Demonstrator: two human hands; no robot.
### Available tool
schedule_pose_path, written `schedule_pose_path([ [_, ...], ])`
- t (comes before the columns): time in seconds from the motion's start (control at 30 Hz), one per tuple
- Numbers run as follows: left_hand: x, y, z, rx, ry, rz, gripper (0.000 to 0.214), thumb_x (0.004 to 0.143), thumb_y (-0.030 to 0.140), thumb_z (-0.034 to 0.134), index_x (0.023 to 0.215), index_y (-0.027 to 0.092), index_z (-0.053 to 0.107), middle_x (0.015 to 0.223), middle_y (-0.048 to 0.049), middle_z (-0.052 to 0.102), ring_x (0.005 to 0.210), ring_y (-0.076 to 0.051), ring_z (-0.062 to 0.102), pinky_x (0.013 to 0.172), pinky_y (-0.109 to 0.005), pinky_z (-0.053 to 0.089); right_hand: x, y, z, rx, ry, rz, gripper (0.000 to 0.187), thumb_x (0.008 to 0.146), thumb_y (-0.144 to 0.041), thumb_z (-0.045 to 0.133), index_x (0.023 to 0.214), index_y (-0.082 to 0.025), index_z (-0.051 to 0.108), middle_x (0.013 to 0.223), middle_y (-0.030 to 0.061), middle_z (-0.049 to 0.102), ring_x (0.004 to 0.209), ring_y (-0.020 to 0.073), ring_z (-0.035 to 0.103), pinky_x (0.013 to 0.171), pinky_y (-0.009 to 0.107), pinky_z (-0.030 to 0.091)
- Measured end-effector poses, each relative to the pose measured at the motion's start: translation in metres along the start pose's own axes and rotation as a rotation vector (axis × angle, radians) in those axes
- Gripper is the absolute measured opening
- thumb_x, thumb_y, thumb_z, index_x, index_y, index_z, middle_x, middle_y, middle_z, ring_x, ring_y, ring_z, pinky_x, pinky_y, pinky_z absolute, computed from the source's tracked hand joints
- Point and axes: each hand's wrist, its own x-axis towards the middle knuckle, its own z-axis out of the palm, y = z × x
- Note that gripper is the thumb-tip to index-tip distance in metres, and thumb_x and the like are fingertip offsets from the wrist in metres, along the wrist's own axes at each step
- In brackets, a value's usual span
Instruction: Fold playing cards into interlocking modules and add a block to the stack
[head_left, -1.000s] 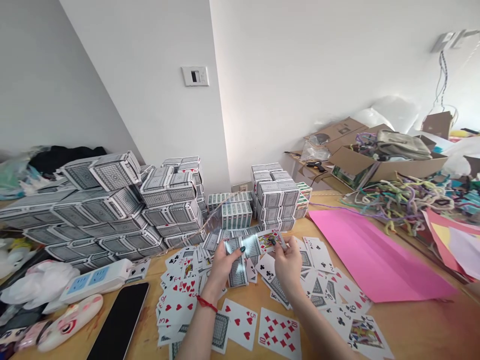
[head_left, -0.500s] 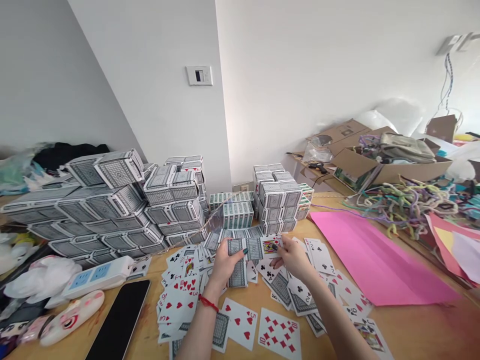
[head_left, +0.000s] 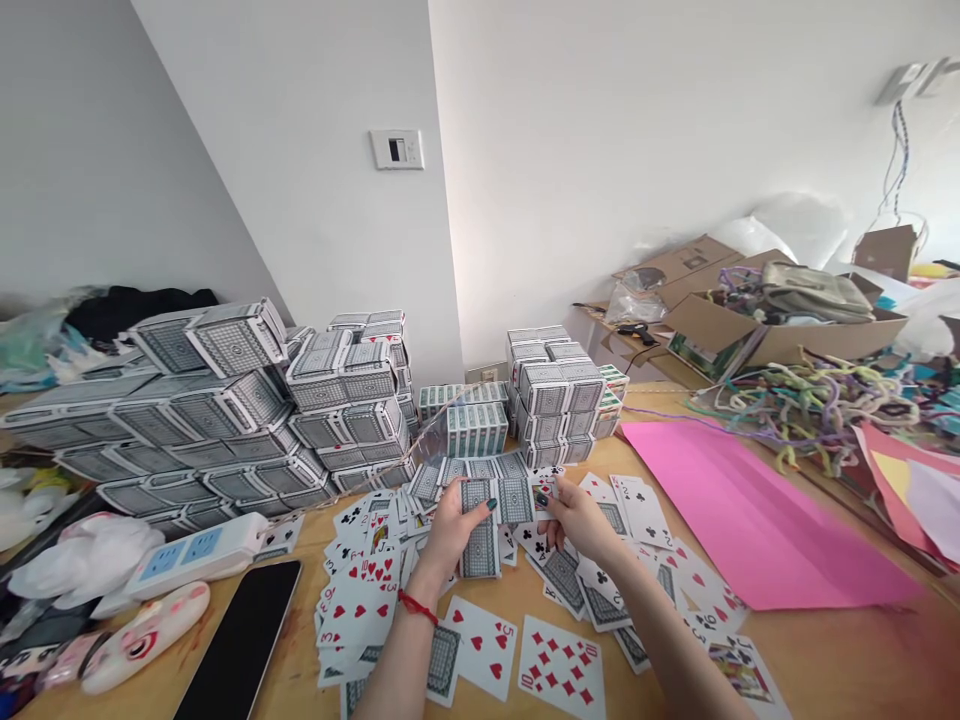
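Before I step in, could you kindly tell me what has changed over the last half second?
The right hand has shifted slightly left, towards the left hand. The picture card at its fingertips, plainly visible then, is now mostly hidden. The left hand still grips the face-down cards. Phone and pink sheet stayed put.

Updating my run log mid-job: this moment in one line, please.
left hand: holding gray-backed cards | right hand: pinching partly hidden card | nearby: ten of diamonds, face up; black phone
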Motion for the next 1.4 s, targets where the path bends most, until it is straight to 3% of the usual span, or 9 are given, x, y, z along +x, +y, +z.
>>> schedule_pose_path([
  [0.13,0.000,-0.001,-0.002,-0.036,-0.069,-0.017,0.035,0.068,0.025,0.062,0.101,0.018,0.053,0.102,-0.0089,0.062,0.093,-0.024,0.059,0.076,-0.034,0.047,0.002,0.005,-0.002,-0.007,0.003,0.006,0.006,0.076,-0.027,0.039,0.075,-0.022,0.035,0.051,-0.0056,0.056,0.034,0.0106,0.052,0.033,0.019,0.035],
  [0.33,0.004,-0.011,-0.007,0.030,-0.049,-0.009,0.033,0.070,0.024,0.061,0.101,0.020,0.049,0.087,-0.0047,0.060,0.076,-0.018,0.059,0.065,-0.029,0.047,0.003,0.008,0.002,-0.097,0.019,0.007,0.006,0.079,-0.023,0.037,0.075,-0.022,0.033,0.050,-0.0077,0.052,0.033,0.0070,0.044,0.034,0.017,0.028],
  [0.57,0.006,-0.016,-0.008,0.079,-0.015,0.004,0.033,0.068,0.026,0.063,0.098,0.021,0.050,0.085,-0.0045,0.058,0.072,-0.017,0.058,0.063,-0.027,0.045,0.000,0.007,0.004,-0.154,-0.006,0.001,0.004,0.081,-0.022,0.034,0.077,-0.023,0.034,0.053,-0.0071,0.052,0.036,0.0083,0.045,0.038,0.019,0.031],
  [0.9,0.001,-0.003,-0.003,0.035,0.005,-0.032,0.033,0.066,0.030,0.066,0.095,0.021,0.053,0.089,-0.0059,0.063,0.077,-0.020,0.061,0.066,-0.029,0.047,-0.004,0.001,0.003,-0.234,0.005,0.010,0.005,0.081,-0.024,0.034,0.076,-0.023,0.034,0.055,-0.0055,0.055,0.036,0.0094,0.048,0.039,0.019,0.034],
  [1.1,0.007,-0.013,-0.004,0.059,-0.017,-0.026,0.039,0.066,0.031,0.067,0.098,0.020,0.049,0.086,-0.0048,0.062,0.075,-0.020,0.061,0.064,-0.031,0.048,-0.009,-0.011,0.004,-0.411,0.084,-0.047,0.010,0.082,-0.021,0.033,0.073,-0.022,0.036,0.053,-0.0050,0.056,0.038,0.0090,0.048,0.044,0.019,0.035],
  [1.27,0.006,-0.017,-0.006,0.114,0.048,-0.014,0.043,0.066,0.034,0.067,0.103,0.021,0.049,0.088,-0.0064,0.062,0.077,-0.020,0.060,0.063,-0.028,0.046,-0.010,-0.009,0.009,-0.410,0.090,-0.090,0.018,0.086,-0.027,0.028,0.069,-0.023,0.034,0.047,-0.0054,0.053,0.037,0.0106,0.047,0.044,0.020,0.035],
  [1.4,0.003,-0.012,-0.005,0.139,0.017,-0.023,0.043,0.066,0.033,0.066,0.103,0.021,0.047,0.089,-0.0056,0.062,0.078,-0.020,0.060,0.064,-0.028,0.046,-0.008,-0.005,0.011,-0.422,0.109,-0.106,0.021,0.086,-0.030,0.028,0.068,-0.023,0.034,0.046,-0.0057,0.051,0.039,0.0115,0.048,0.045,0.021,0.035],
])
